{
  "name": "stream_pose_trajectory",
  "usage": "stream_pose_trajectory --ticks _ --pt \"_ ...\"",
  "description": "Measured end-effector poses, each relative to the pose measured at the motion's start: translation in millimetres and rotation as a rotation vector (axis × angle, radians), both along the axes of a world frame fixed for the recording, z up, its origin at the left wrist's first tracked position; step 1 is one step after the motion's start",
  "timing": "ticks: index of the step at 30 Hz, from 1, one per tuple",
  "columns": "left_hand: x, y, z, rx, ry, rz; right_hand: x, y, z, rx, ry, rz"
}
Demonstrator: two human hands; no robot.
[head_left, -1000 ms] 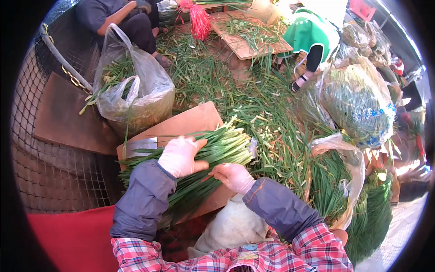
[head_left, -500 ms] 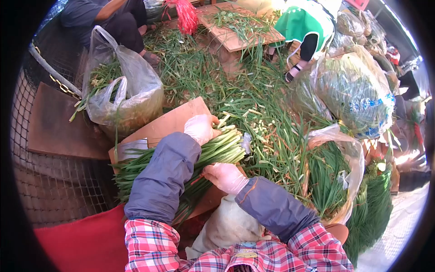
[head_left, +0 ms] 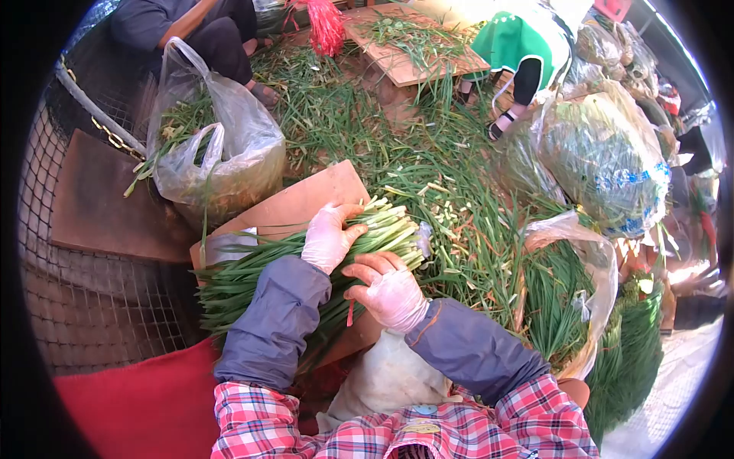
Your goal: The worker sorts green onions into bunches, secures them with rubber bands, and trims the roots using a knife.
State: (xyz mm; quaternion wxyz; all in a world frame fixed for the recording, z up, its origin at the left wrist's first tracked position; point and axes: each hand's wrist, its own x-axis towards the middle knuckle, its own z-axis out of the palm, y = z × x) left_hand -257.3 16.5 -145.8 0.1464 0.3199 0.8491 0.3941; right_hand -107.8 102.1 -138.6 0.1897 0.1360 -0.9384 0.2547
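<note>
A thick bunch of garlic chives [head_left: 279, 264] lies across a wooden board [head_left: 329, 191], its pale cut ends pointing right and its green leaves left. My left hand [head_left: 332, 236], in a thin glove with bare fingertips, is closed over the top of the bunch near the pale stems. Beside it, my right hand [head_left: 388, 289], gloved the same way, bends its fingers against the near side of the stems. From its thumb and fingertips hangs a short red tie strip [head_left: 350, 314]. The underside of the bunch is hidden.
A plastic bag of greens [head_left: 237, 164] stands at the left. Loose leaves [head_left: 451, 172] litter the ground. At the right are an open bag of chives [head_left: 558, 306] and a large stuffed bag [head_left: 604, 164]. Two people sit at the back near a low board [head_left: 413, 65].
My left hand has turned, its fingers now pointing right across the stems. My right hand has moved up against the bunch, its fingers more curled, and the red strip now hangs down.
</note>
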Motion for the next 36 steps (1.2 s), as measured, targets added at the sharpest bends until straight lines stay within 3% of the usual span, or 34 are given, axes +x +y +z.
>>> stream_pose_trajectory --ticks 2,5,6,7,9,12,15,18,21,22,25,29,32,36 --pt "-6.3 -6.1 -6.1 0.063 0.264 -0.044 -9.5 4.7 2.6 0.035 -0.017 0.036" --pt "-15.6 -11.0 -24.5 -0.072 0.424 0.063 -21.8 11.6 -3.8 -0.008 -0.055 0.054" --pt "-12.0 -20.8 -25.8 -0.302 0.296 -0.072 -24.4 15.6 -6.1 -0.027 -0.031 0.027" --pt "-2.6 -28.3 -27.4 -0.284 0.208 -0.067 -27.1 20.2 -7.5 -0.047 -0.008 0.002" --pt "11.3 -38.0 -16.4 -0.327 0.333 -0.142 -28.1 24.5 -4.9 0.063 -0.077 0.017" --pt "22.2 -42.2 -17.5 -0.282 0.116 -0.099 -31.2 23.7 0.2 0.205 -0.219 0.114" --pt "30.9 -39.8 -12.5 -0.261 0.047 -0.01 -29.9 25.8 -7.1 0.105 -0.436 0.141" --pt "20.8 -36.9 -38.4 -0.135 0.167 0.121 -32.4 25.8 -15.6 0.045 -0.518 0.105" --pt "14.7 -29.9 -33.5 -0.264 0.552 0.116 -32.9 25.4 -15.0 0.034 -0.541 0.078" --pt "16.9 -28.2 -27.7 -0.437 0.336 0.055 -30.3 25.3 -16.9 0.031 -0.529 0.072" --pt "29.8 -32.6 -23.3 -0.517 0.437 -0.021 -18.2 22.5 -16.6 0.062 -0.473 0.069" --pt "39.3 -40.6 -19.2 -0.412 0.603 -0.15 -3.9 17.4 -17.4 0.001 -0.471 0.071" --pt "36.5 -28.2 -13.2 -0.583 0.148 -0.062 -3.7 15.3 -17.1 0.014 -0.446 0.043" --pt "11.5 -16.2 -15.0 -0.673 -0.026 0.17 -3.9 14.7 -17.9 -0.023 -0.436 0.031"
